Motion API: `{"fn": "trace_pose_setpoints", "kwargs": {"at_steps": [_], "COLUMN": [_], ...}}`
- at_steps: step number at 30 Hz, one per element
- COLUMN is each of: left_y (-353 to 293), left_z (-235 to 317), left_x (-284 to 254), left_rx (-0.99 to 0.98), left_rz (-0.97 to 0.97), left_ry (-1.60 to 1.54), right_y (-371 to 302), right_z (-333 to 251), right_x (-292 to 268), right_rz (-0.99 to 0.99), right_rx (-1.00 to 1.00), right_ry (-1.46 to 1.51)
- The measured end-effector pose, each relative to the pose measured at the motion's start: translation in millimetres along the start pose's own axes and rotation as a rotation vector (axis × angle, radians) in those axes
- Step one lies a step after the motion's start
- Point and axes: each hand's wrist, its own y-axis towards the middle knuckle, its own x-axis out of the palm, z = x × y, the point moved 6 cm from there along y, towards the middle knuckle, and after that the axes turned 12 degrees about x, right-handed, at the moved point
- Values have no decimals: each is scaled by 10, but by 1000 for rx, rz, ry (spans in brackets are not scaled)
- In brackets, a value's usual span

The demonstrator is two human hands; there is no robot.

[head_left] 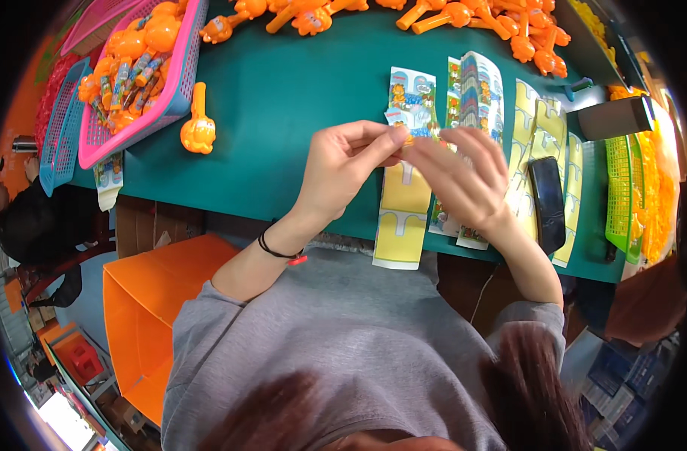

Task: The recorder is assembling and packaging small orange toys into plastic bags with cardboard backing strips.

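Note:
My left hand [342, 167] is closed in a pinch, thumb against fingertips, above the green table. My right hand [464, 179] meets it with bent fingers, slightly smeared by motion. Between the fingertips a small bit of orange shows; what the hands grip is mostly covered. Just beyond them lies a printed sticker sheet [412, 84] with cartoon pictures. Below the hands, a strip of yellow backing paper [400, 233] hangs over the table's near edge. A thick stack of sticker sheets [482, 90] lies beyond my right hand.
A pink basket [197, 56] of orange toys stands far left, near a single orange toy [199, 129]. More orange toys [313, 16] line the far edge. At right are a black phone [547, 203], yellow sheets [525, 120] and a green basket [618, 195]. An orange bin [163, 278] stands lower left.

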Motion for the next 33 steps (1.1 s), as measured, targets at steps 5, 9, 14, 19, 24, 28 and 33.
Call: {"fn": "trace_pose_setpoints", "kwargs": {"at_steps": [5, 9, 14, 19, 24, 28, 33], "left_y": [-25, -12, -22, -52, -27, 0, -12], "left_z": [-28, 38, 93, 182, 287, 207, 156], "left_x": [-109, -242, -76, -91, -189, -82, -19], "left_rx": [185, 207, 285, 368, 446, 267, 179], "left_rz": [112, 193, 58, 97, 146, 75, 58], "left_ry": [59, 37, 83, 152, 92, 26, 114], "right_y": [189, 581, 656, 692, 404, 205, 154], "right_z": [146, 1105, 2097, 1891, 1012, 619, 637], "right_x": [139, 336, 859, 648, 233, 91, 34], "right_rz": [-263, -211, -441, -385, -96, -70, -2], "right_rx": [21, 401, 263, 344, 90, -54, 88], "right_ry": [240, 398, -251, -126, 231, 306, 358]}}
